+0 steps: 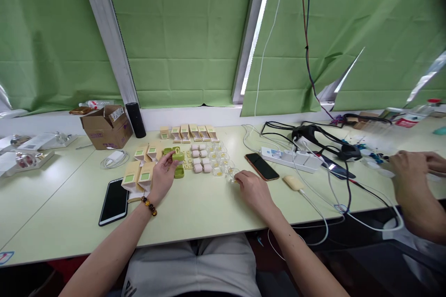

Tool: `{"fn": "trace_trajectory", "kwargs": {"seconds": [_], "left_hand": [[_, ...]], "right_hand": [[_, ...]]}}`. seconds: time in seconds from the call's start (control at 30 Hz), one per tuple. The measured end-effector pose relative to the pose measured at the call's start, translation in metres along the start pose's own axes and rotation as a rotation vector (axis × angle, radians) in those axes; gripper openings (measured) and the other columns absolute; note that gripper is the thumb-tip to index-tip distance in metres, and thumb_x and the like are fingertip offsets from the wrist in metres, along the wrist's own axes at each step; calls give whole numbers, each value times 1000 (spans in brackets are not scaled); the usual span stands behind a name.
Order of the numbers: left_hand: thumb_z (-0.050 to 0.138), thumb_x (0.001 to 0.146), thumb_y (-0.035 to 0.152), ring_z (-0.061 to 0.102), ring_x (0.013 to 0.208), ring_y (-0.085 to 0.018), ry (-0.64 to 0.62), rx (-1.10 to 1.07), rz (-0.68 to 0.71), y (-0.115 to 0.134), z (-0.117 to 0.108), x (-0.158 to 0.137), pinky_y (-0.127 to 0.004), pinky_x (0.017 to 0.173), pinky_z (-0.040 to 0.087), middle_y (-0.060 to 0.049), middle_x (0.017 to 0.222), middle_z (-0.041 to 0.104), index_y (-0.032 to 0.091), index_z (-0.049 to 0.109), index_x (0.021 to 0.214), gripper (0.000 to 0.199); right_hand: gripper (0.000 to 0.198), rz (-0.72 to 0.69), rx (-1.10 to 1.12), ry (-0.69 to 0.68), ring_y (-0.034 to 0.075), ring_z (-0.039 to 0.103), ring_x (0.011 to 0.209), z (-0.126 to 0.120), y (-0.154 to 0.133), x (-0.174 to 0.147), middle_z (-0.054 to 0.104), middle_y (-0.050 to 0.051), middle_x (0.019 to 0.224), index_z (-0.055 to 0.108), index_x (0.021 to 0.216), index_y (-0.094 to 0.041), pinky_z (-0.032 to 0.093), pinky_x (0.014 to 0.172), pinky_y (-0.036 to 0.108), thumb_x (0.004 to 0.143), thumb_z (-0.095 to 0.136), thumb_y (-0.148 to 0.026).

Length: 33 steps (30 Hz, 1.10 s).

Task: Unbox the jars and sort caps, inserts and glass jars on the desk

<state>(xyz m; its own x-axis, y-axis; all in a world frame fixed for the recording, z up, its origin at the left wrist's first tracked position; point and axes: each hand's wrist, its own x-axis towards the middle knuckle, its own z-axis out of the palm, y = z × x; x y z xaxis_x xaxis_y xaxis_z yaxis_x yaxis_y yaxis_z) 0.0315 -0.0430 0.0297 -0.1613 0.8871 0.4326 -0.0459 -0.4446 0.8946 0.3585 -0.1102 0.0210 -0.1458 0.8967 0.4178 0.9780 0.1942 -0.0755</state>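
Observation:
My left hand (163,174), with a beaded bracelet at the wrist, is closed on a small green case (179,156) above other green pieces (179,172). My right hand (253,191) has its fingertips closed at a small clear plastic container (231,174) at the near right end of a group of similar clear containers (218,158). Between the hands stand rows of small pale pink blocks (198,167), with tiny yellowish pieces (188,160) beside them. Open cream cartons (132,177) with green panels stand left of my left hand.
More cartons (194,132) line the back. A phone (114,202) lies left, another phone (262,166) right, near a power strip (291,158) and tangled cables. A cardboard box (107,127) and black cylinder (135,120) stand behind. Another person's hands (411,167) work at far right.

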Motion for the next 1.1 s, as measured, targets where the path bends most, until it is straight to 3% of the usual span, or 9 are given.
{"fn": "trace_trajectory", "kwargs": {"seconds": [0.13,0.37,0.5,0.57,0.63,0.73,0.93,1.1], "left_hand": [[85,80,41,70,102,-20,3,-2,-16,0,-1,1,-36,100,56,-8,106,73,17,71,126,54],[83,83,44,72,100,-19,-85,-110,-128,-3,0,2,-33,92,60,-9,110,75,17,68,130,57],[84,84,43,74,91,-18,-121,-345,-274,-1,4,2,-37,91,62,-7,101,76,16,66,124,52],[85,83,41,74,92,-18,-146,-462,-300,3,4,2,-38,94,61,-6,99,75,17,67,112,41],[85,83,41,74,93,-18,-167,-519,-314,7,4,2,-37,94,61,-6,99,74,17,66,100,36],[85,82,44,73,88,-16,-161,-513,-320,10,3,1,-33,85,62,-5,98,73,16,63,95,38],[89,73,53,69,76,-13,-100,-336,-280,3,4,3,-27,73,61,-1,83,69,15,60,88,50],[85,67,67,68,73,-15,-141,-174,-259,3,5,2,-28,69,62,-3,80,69,14,63,83,60]], "right_hand": [[27,-5,30,40,23,71,91,1,1,0,78,8,105,75,104,-22,42,67,30,93,53,-10],[15,34,407,503,20,66,71,-36,-14,15,75,8,98,70,100,-21,46,68,33,95,56,-20],[24,-116,635,425,21,65,74,-34,-56,53,74,9,108,68,115,-26,52,75,37,94,56,-22],[37,-244,695,325,27,68,91,-23,-81,73,71,11,122,63,128,-27,55,83,42,93,57,-21],[51,-398,669,266,34,62,122,-10,-104,87,63,14,140,56,140,-25,53,99,49,89,62,-21],[59,-546,614,275,34,55,133,11,-127,98,56,17,146,47,149,-22,52,106,51,92,61,-21],[48,-559,736,399,30,55,135,41,-136,99,58,17,140,46,146,-23,53,109,51,98,54,-18],[45,-519,886,437,31,60,124,44,-131,94,61,16,132,51,140,-25,59,100,50,96,63,-21]]}}
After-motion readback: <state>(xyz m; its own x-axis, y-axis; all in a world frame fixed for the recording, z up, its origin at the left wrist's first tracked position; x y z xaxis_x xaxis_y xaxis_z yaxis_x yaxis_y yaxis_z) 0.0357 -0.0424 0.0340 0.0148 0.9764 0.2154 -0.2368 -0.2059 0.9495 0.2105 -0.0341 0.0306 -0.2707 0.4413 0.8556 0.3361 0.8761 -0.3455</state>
